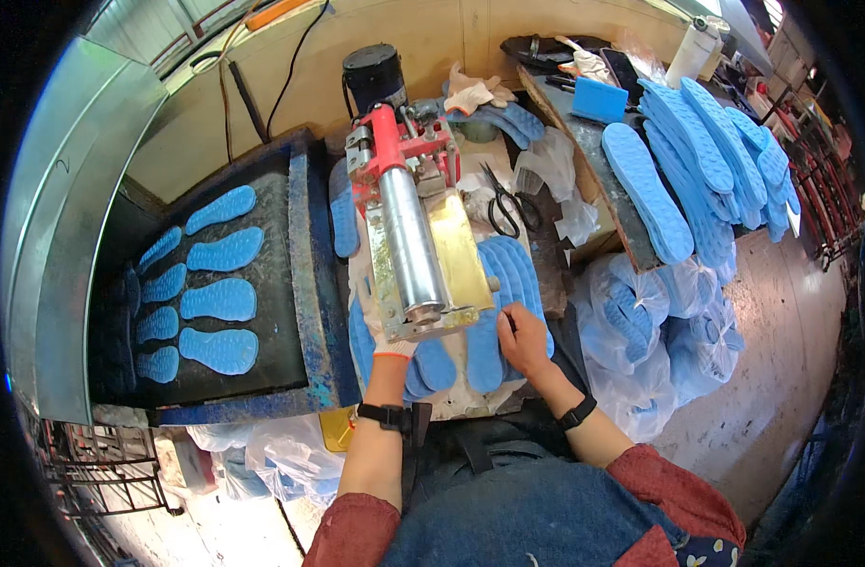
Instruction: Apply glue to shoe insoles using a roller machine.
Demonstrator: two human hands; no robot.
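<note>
Head view: the left hand [387, 333], in a white glove, reaches under the near end of the roller machine [415, 248]; whether its fingers grip anything I cannot tell. The bare right hand [522, 340] lies just at 3 o'clock of the machine's front, fingers curled and pinched on the blue insole [494, 321] at the top of a small stack on the bench. That insole's long axis runs from 6 to 12 o'clock, one end toward the person and the other under the brass plate [459, 248]. On the dark conveyor belt [276, 274] at 9 o'clock lie about nine insoles in two columns, long axes crosswise. One pair of scissors [503, 203] sits at 1 o'clock. A big fanned pile of insoles [707, 161] fills 2 o'clock, with bagged ones [659, 321] below.
</note>
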